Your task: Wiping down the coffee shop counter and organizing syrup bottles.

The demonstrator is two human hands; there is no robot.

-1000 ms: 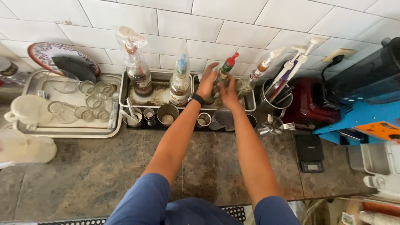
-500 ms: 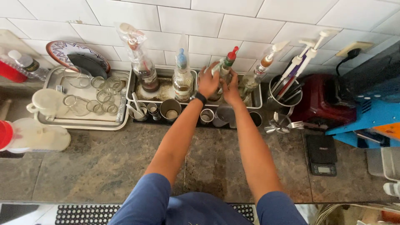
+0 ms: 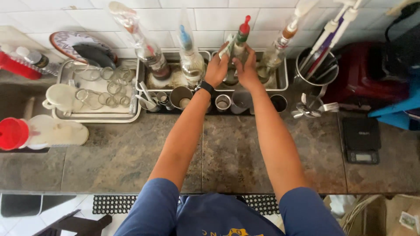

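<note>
At the back of the table (image 3: 131, 161), close to the white tiled wall, both of your hands are around one bottle (image 3: 238, 43) with a red spout. Your left hand (image 3: 217, 67) holds the bottle from its left side, with the fingers closed on the body; a black watch (image 3: 206, 87) sits on this wrist. Your right hand (image 3: 247, 70) holds the same bottle from the right side, and its fingers are also pressed on the glass. The bottle stands upright, or almost upright, in a metal tray (image 3: 282, 78) against the wall, and your hands hide its lower part, so you cannot tell if the bottom touches the tray. Just beside it, on the left, stands a clear bottle (image 3: 191, 61) with a blue spout, and further left a bottle with dark liquid (image 3: 151, 59). On the right of your hands stands another bottle (image 3: 278, 50) with a brown neck. In front of the tray there is a row of small metal cups (image 3: 223, 103). Well apart on the left, a second tray holds empty glasses (image 3: 105, 87) and a white jug (image 3: 59, 97). On the right side a small black scale (image 3: 361, 140) lies flat on the table.
</note>
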